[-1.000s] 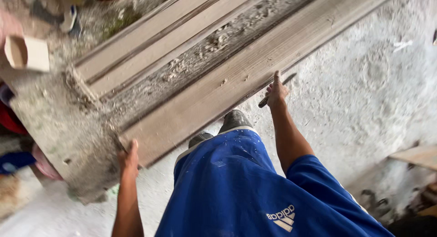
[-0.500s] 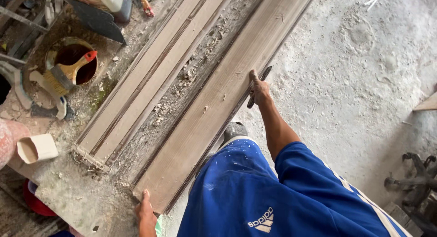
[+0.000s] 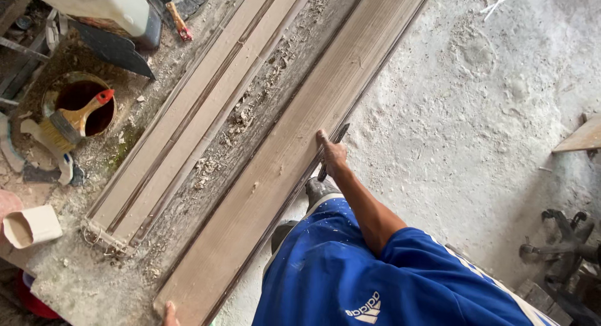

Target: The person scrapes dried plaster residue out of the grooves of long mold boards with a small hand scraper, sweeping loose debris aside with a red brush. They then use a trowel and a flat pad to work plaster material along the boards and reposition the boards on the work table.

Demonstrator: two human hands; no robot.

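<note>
A: Checking surroundings: grooved frame piece (image 3: 188, 132) lies parallel, wood chips between it and the long plank (image 3: 294, 157). Paintbrush (image 3: 69, 122) across a round tin (image 3: 78, 104); cream carton (image 3: 31, 226) at the table (image 3: 69, 282) corner.

B: Hands?

A: Right hand (image 3: 332, 154) on the plank's near edge, fingers curled round a dark pencil-like tool (image 3: 332, 152). Left hand (image 3: 169, 313) at the plank's end, mostly cropped; fingers unclear.

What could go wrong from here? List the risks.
1. The right hand grips a dark tool against the plank's edge; a slip could jab the fingers or leg.
2. The left hand holds only the plank's end, so it may shift.
3. Wood chips beside the plank could make it slide.
</note>
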